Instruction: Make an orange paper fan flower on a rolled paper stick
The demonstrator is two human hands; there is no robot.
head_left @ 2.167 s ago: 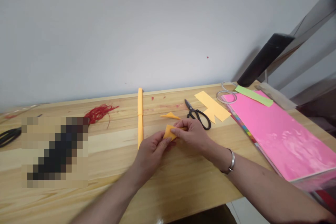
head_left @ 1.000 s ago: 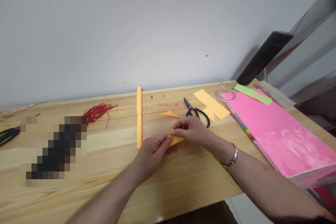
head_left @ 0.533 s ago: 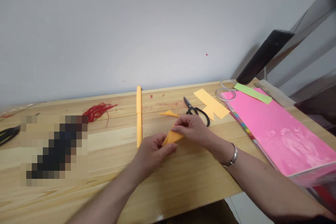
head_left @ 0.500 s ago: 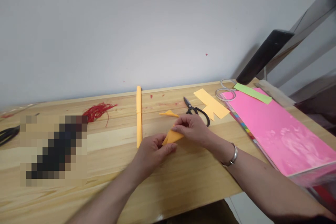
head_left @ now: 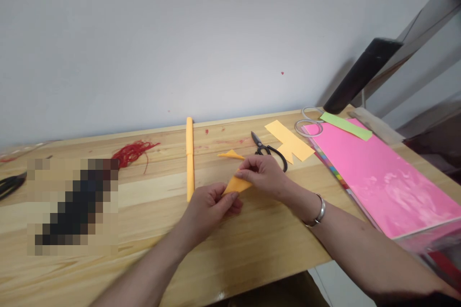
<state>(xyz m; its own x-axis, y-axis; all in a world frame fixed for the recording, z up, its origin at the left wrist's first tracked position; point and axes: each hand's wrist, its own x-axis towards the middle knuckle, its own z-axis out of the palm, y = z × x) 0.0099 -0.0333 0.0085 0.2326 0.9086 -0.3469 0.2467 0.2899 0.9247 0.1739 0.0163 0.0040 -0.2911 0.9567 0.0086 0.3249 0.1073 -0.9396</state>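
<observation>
A small folded piece of orange paper [head_left: 236, 185] is held between both hands above the table. My left hand [head_left: 212, 204] pinches its lower left end, thumb on top. My right hand [head_left: 264, 172], with a silver bracelet on the wrist, pinches its upper edge between thumb and fingers. Just beyond lies another folded orange paper piece [head_left: 231, 154], partly covered by the right hand. Black-handled scissors [head_left: 264, 146] rest behind that hand, their handles partly hidden. To the left stretches a rolled orange paper tube [head_left: 190, 163], pointing at the wall.
Cut orange paper [head_left: 290, 141] lies right of the scissors. Tape rolls [head_left: 309, 128] and a green strip [head_left: 345, 125] touch a stack of pink paper [head_left: 382, 177]. Red threads [head_left: 133, 153] lie left, beside a blurred-out dark area. Another pair of scissors [head_left: 12, 183] is at the far left.
My left thumb has moved up onto the orange paper and presses it flatter, its fingers now curled beneath. The right hand keeps its pinch almost in place.
</observation>
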